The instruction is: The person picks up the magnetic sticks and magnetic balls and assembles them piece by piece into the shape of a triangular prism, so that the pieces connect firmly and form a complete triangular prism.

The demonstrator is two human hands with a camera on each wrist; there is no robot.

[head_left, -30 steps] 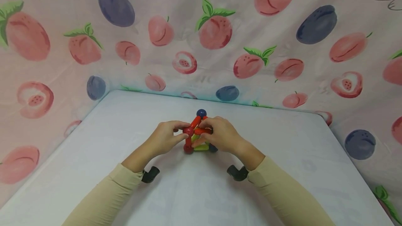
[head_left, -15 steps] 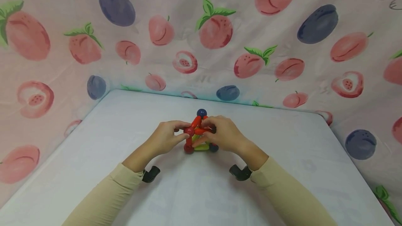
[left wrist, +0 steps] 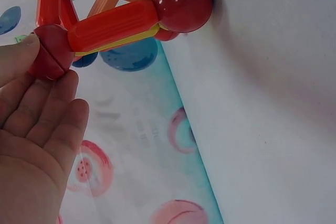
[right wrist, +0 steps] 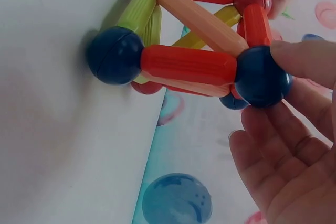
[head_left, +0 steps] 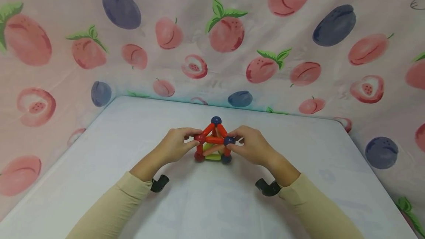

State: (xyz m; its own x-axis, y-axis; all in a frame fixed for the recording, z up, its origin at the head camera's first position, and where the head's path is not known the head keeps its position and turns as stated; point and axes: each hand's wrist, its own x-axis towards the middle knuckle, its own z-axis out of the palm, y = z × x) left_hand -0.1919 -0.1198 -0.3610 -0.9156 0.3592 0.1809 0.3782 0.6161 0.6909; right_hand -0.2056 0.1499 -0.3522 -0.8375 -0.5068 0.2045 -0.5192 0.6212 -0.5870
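A frame of coloured rods and balls stands on the white table, with red, orange and yellow-green rods joined at red and blue balls. My left hand [head_left: 174, 145] pinches the upper left red ball [left wrist: 51, 53] between thumb and fingers. On the other side, my right hand [head_left: 254, 145] pinches the upper right blue ball [right wrist: 262, 76]. A red rod [head_left: 214, 140] spans these two balls. Another blue ball [head_left: 216, 121] tops the frame at the back. Below, a red ball [left wrist: 182, 4] and a blue ball [right wrist: 115, 55] rest on the table.
The white table [head_left: 212, 202] runs back to a hanging cloth [head_left: 225, 69] printed with peaches and plums. Black wrist pieces [head_left: 160, 183] sit beneath both sleeves.
My right hand has moved right, from over the front red rod to the upper right blue ball, uncovering the frame's front. My left hand stays on its red ball.
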